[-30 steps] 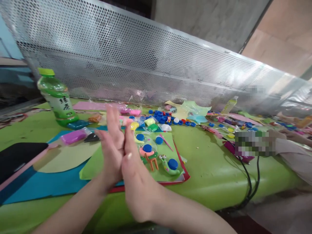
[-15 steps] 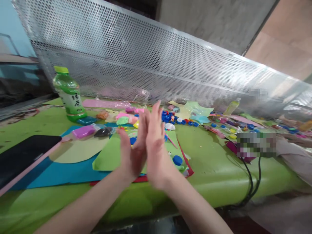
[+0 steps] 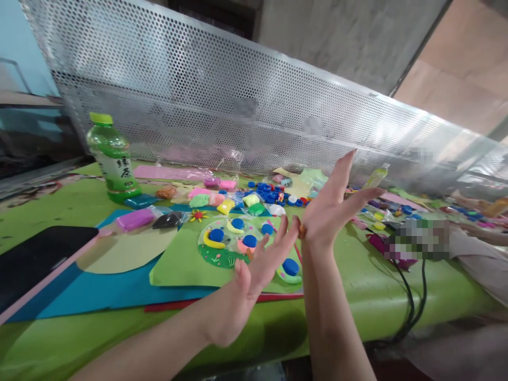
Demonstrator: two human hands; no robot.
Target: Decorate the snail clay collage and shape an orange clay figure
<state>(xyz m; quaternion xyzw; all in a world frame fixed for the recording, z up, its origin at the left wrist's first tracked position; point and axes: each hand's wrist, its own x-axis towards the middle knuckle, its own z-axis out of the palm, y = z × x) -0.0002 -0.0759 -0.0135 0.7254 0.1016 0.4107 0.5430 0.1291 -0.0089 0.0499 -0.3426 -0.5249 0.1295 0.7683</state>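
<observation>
Pressing seems paused: the left hand and right hand, previously palm to palm, are now parted. A small orange lump is exposed between left fingertips and right hand's base.

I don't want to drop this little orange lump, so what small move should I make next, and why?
I'd probably curl the fingers of the left hand gently around the small orange lump: it sits between their tips and the heel of the right hand, and both hands are open, so nothing seems to enclose it.
</observation>
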